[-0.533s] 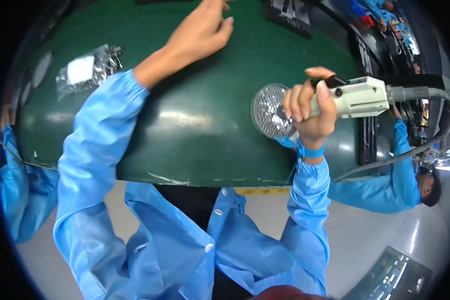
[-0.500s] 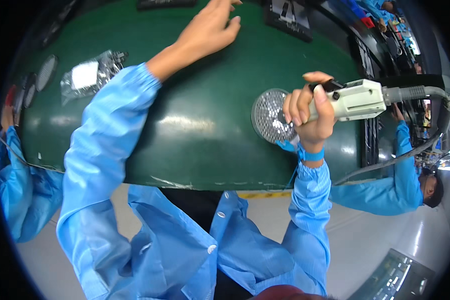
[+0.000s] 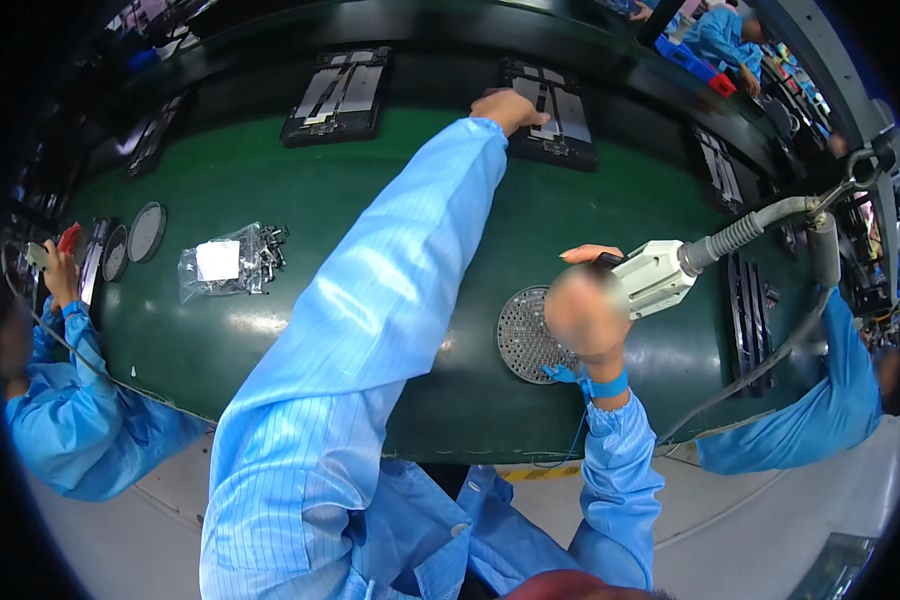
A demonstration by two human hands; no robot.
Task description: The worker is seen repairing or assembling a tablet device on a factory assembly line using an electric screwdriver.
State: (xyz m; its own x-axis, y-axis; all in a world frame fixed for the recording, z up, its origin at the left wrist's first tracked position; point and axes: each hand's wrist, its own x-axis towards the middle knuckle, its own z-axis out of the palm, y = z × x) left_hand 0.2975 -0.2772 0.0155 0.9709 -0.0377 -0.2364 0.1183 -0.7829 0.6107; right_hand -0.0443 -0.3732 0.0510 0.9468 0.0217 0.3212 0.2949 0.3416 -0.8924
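My right hand (image 3: 588, 312) is wrapped around a pale electric screwdriver (image 3: 658, 280) with a grey ribbed cable sleeve; blurring covers part of the hand. The tool's tip is hidden from view. Beneath that hand lies a round perforated screw plate (image 3: 520, 340) on the green table (image 3: 390, 260). My left arm stretches far forward, and my left hand (image 3: 510, 110) has its fingers curled at the left side of a flat black device (image 3: 570, 150) with silver panels inside. Its fingertips are partly hidden. A blue strap (image 3: 607, 385) circles my right wrist.
A similar black device (image 3: 335, 95) lies at the back, left of centre. On the left are a clear bag of small dark parts (image 3: 232, 262) and round plates (image 3: 147, 232). Dark strips (image 3: 748, 320) lie at right. Co-workers sit at the left (image 3: 80, 420) and right (image 3: 820, 400).
My left hand has reached farther forward and right, to the black device. The view has tilted up, showing more of the table's back. My right hand still holds the screwdriver near the screw plate.
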